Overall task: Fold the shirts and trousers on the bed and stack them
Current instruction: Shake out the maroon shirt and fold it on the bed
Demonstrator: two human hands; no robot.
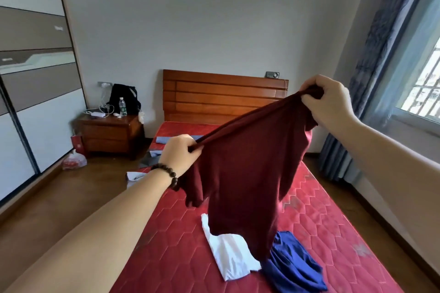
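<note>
A dark red shirt (247, 169) hangs in the air over the red mattress (316, 226). My left hand (181, 152) grips one end of its upper edge, and my right hand (326, 100) grips the other end higher up. The shirt's lower end touches a white garment (228, 254) and a blue garment (292, 264), which lie crumpled on the mattress below it. Grey-blue clothes (164, 139) lie at the far left part of the bed, partly hidden behind my left hand.
A wooden headboard (214, 95) stands at the far end. A nightstand (109, 131) with a black bag, a bottle and cables is at the left. A wardrobe (31, 93) lines the left wall. A window with a blue curtain (371, 59) is on the right.
</note>
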